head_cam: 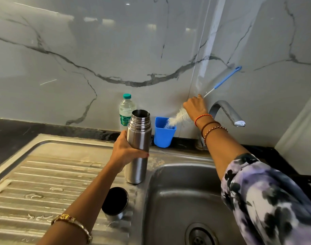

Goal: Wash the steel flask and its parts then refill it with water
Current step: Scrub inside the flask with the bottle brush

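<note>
**At the sink: flask, brush, lid**

- Flask (138, 145): steel, open at the mouth, upright. Its base stands on the drainboard (45, 174) at the rim of the sink (183, 191). My left hand (126, 151) grips it round the middle, fingers wrapped about the body, thumb across the front.
- Lid (115, 202): dark inside, lying mouth-up on the drainboard, just in front of the flask and apart from it.
- Brush (175, 119): white bristles, wire shank, blue handle that slants up to the right against the wall. My right hand (195, 106) holds the shank just above the bristles, fingers clamped round it. The bristle tip dips into the cup.
- Cup (164, 132): blue, upright on the table by the wall, just right of the flask.
- Bottle (126, 110): clear plastic, teal cap, green label, behind the flask, partly hidden by it.
- Tap (227, 112): grey spout reaching out over the sink, right of my right wrist.
- Wall (98, 50): grey marble with dark veins.
</note>
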